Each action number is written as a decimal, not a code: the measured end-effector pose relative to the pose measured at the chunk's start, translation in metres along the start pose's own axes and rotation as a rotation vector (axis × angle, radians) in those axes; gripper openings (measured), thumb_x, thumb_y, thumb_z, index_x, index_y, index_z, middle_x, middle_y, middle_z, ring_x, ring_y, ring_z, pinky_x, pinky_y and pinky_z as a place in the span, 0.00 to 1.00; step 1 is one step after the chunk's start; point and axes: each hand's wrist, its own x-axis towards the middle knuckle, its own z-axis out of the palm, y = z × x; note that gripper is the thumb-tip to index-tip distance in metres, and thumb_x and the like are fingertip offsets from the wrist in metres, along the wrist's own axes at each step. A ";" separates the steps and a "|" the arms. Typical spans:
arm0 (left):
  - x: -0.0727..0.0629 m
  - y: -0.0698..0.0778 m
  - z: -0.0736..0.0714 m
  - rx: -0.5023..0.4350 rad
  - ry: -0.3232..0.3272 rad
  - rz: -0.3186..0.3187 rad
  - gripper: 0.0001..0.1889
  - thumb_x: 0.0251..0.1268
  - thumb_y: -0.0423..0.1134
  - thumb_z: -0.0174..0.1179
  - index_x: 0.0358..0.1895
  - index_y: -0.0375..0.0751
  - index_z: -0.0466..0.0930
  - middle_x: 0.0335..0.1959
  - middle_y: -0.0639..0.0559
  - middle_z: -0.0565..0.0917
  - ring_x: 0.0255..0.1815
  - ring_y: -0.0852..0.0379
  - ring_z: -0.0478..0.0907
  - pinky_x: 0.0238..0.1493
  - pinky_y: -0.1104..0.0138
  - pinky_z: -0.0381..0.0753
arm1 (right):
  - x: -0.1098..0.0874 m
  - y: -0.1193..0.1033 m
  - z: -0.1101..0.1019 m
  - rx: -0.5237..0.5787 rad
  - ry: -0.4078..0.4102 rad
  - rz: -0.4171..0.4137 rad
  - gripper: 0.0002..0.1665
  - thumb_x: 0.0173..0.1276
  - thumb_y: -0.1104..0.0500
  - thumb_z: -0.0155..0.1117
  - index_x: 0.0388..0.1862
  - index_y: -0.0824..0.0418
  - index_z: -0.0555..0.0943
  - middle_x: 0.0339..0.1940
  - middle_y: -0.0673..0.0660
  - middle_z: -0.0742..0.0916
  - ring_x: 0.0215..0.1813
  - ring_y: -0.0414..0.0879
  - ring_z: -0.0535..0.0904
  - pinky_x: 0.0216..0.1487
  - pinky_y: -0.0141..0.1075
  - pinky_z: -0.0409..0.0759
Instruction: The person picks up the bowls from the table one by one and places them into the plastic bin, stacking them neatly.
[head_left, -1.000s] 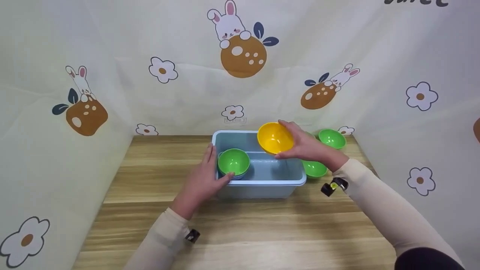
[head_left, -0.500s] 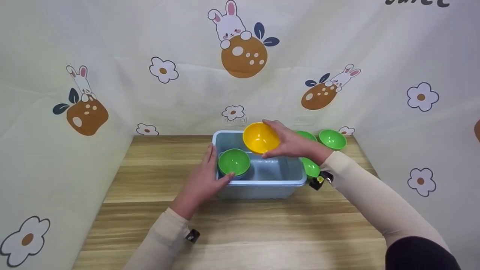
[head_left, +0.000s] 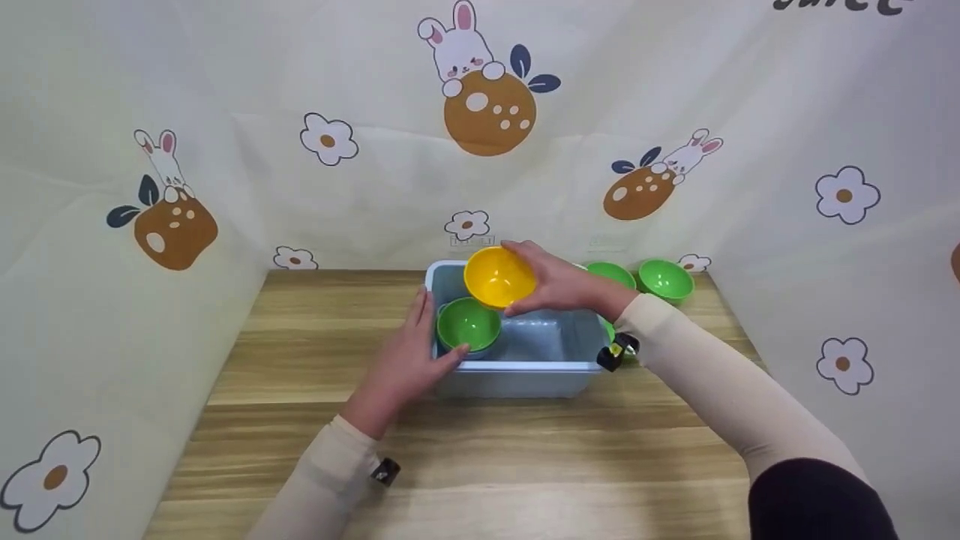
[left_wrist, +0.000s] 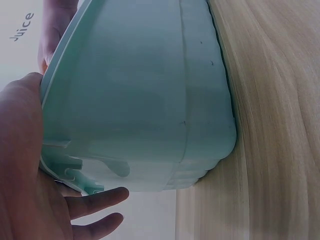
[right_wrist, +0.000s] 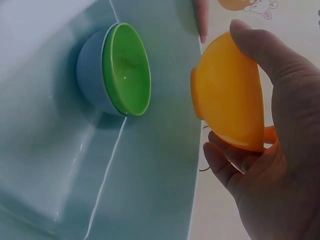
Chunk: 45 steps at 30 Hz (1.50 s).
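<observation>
My right hand [head_left: 559, 283] holds a yellow bowl [head_left: 497, 277], thumb and fingers at opposite sides of its rim. That bowl [right_wrist: 227, 92] is over the left part of a light blue plastic bin [head_left: 517, 381], above and behind a green bowl [head_left: 469, 324]. Inside the bin, the green bowl sits nested in a blue bowl [right_wrist: 92, 72]. At the bin's near left corner, my left hand [head_left: 405, 360] grips the rim. Its thumb reaches over the near edge beside the green bowl, and in the left wrist view two fingers [left_wrist: 97, 205] stretch out past the end wall.
Several more green bowls stand right of the bin: one at the far right [head_left: 666, 280], one [head_left: 611, 274] partly behind my right forearm, and another mostly hidden by the wrist camera [head_left: 619, 351]. The wooden table [head_left: 480, 465] meets a printed cloth backdrop [head_left: 375, 202].
My right hand has carried the yellow bowl leftward over the bin, from its middle to near the nested bowls. My left hand has stayed at the bin's corner.
</observation>
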 end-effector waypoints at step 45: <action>-0.003 0.005 -0.002 -0.019 -0.012 -0.032 0.60 0.73 0.72 0.63 0.93 0.45 0.42 0.94 0.46 0.41 0.83 0.31 0.67 0.74 0.39 0.76 | 0.039 0.011 0.034 -0.438 -0.191 -0.135 0.71 0.64 0.12 0.57 0.94 0.48 0.51 0.82 0.53 0.73 0.68 0.48 0.80 0.75 0.49 0.79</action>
